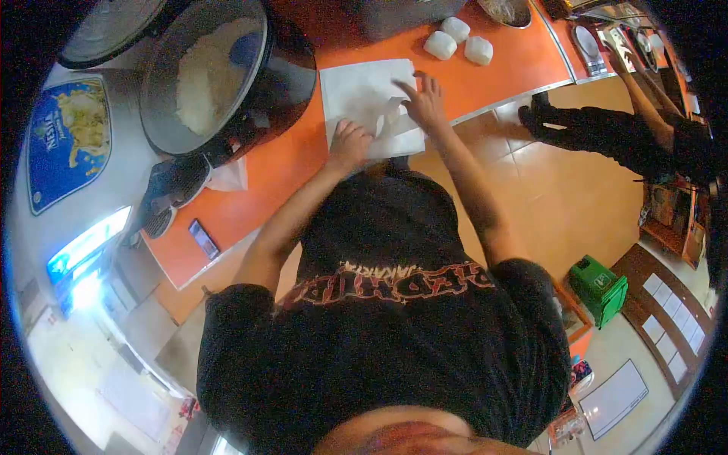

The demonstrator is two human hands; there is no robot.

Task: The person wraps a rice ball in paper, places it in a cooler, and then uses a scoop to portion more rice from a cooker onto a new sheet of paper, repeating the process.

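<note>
White wrapping paper (350, 85) lies on the orange counter in front of me, with part of it raised in a fold near its middle. My left hand (351, 144) is at the paper's near left side, its fingers curled and close together on it. Over the right half of the sheet, my right hand (426, 100) has its fingers spread apart, beside the raised fold. Anything under that fold is hidden. Just beyond the paper sit three white wrapped bundles (455, 30), grouped together.
A large pot of rice (208, 80) with a blue scoop (244, 50) stands at left on the orange counter (500, 80). A phone (203, 238) lies near the counter's left end. Another person (652, 125) works at right. A green bin (597, 290) stands on the floor.
</note>
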